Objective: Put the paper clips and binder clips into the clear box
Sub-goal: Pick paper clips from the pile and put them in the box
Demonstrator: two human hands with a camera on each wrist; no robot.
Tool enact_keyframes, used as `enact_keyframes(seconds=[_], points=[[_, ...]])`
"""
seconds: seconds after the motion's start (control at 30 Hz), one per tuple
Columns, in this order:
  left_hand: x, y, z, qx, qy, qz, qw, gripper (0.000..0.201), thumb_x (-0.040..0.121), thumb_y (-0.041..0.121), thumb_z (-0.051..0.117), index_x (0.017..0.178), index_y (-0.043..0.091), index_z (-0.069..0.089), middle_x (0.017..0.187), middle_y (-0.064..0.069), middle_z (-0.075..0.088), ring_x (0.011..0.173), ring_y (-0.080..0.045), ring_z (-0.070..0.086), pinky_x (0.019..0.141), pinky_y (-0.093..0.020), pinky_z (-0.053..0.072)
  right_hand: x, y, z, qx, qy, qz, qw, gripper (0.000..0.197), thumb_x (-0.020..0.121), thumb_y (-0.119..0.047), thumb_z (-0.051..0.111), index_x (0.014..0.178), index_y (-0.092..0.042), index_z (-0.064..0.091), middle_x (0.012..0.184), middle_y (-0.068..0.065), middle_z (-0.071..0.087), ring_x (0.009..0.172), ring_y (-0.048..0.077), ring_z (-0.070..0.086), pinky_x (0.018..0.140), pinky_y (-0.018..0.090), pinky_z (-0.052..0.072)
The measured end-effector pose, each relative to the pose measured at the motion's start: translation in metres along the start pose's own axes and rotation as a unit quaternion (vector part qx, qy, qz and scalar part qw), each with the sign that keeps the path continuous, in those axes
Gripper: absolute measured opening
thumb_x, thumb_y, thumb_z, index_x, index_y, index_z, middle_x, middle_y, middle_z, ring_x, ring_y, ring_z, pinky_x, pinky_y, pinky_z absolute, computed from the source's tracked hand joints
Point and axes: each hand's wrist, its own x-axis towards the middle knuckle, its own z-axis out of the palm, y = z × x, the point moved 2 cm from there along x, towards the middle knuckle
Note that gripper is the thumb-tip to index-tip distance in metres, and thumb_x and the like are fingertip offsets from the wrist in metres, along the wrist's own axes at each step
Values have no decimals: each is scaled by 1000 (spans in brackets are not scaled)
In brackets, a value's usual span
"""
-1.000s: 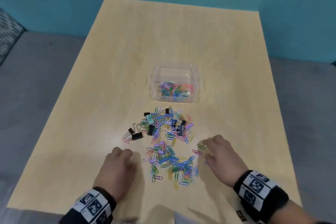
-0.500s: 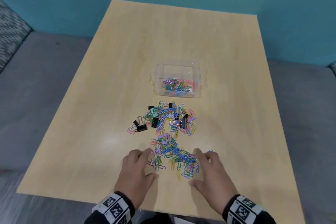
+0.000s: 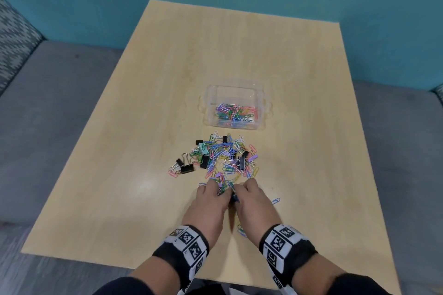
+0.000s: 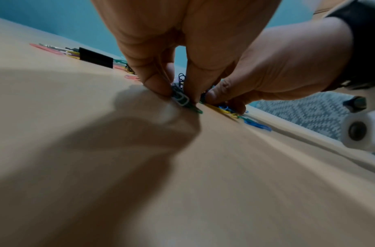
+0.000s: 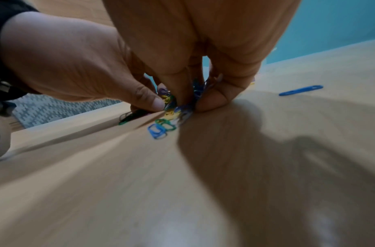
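The clear box (image 3: 261,103) stands mid-table with several coloured paper clips (image 3: 233,114) inside. In front of it lies a loose pile of paper clips and black binder clips (image 3: 223,158). My left hand (image 3: 215,190) and right hand (image 3: 242,189) are pressed together at the pile's near end. Their fingers curl round a bunch of paper clips (image 3: 226,187). In the left wrist view my left hand (image 4: 178,93) pinches clips (image 4: 182,100) against the table. The right wrist view shows my right hand (image 5: 190,103) pinching clips (image 5: 172,102) beside the left thumb.
Two black binder clips (image 3: 185,167) lie at the pile's left. A stray blue paper clip (image 3: 275,200) lies right of my right hand, and a few clips (image 3: 241,230) sit between my wrists. The wooden table (image 3: 119,175) has a grey floor and a teal wall around it.
Both hands have come together from either side of the near clips and closed on them, gathering them into a bunch. The near patch of clips has shrunk to a few strays.
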Motion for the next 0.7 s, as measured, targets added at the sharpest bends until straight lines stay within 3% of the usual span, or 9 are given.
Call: enact_keyframes(seconds=[0.1,0.17,0.27,0.37,0.43,0.5,0.6,0.7], points=[[0,-8,-3,12,13,29,999,48,71,1,55,113,22,53,97,-4,42,84,-24,42,61,-32,39,-1,3,-4,-14,18,-23,999,10,86,-6,57,93,-12,52,99,7,46,80,29,51,65,37,43],[-1,-12,-7,27,8,43,999,41,60,1,64,96,19,60,87,-2,44,73,-21,45,54,-28,31,-1,6,-6,-23,18,-28,999,14,83,-4,61,89,-13,51,94,6,47,72,27,51,58,34,40],[0,-16,-13,25,-7,42,999,34,49,0,68,74,19,53,77,0,44,61,-20,44,48,-27,26,0,12,-9,-42,2,-31,999,25,76,-2,67,83,-17,48,88,3,47,63,22,47,50,30,34],[1,-23,-11,-15,-2,10,1000,24,62,2,67,74,18,54,81,2,46,60,-20,49,46,-29,38,4,15,-19,-66,-8,-27,997,22,80,-4,63,87,-18,48,90,2,47,63,20,39,53,30,30],[2,-27,-12,-72,16,-21,997,11,78,9,61,82,19,58,87,3,48,69,-20,53,57,-32,47,5,17,-27,-75,-16,-33,997,16,84,-6,59,90,-17,49,92,2,47,63,20,32,55,31,27],[3,-31,-16,-118,11,-33,992,9,86,15,56,84,22,61,88,7,48,74,-18,54,64,-28,43,6,19,-35,-62,-43,-27,997,5,91,-11,50,93,-16,50,94,1,45,66,21,33,58,32,30],[5,-38,-22,-183,9,-33,982,13,83,14,60,77,25,63,81,11,48,70,-10,53,64,-25,40,13,27,-44,-12,-84,-10,996,5,95,-19,45,90,-19,47,90,-4,42,74,22,46,66,34,39],[8,-45,-31,-257,-16,-57,964,21,76,8,67,68,27,64,77,8,54,64,-8,56,63,-29,49,19,36,-57,46,-123,8,991,7,93,-23,51,87,-20,50,87,-4,50,77,20,52,65,31,38]])
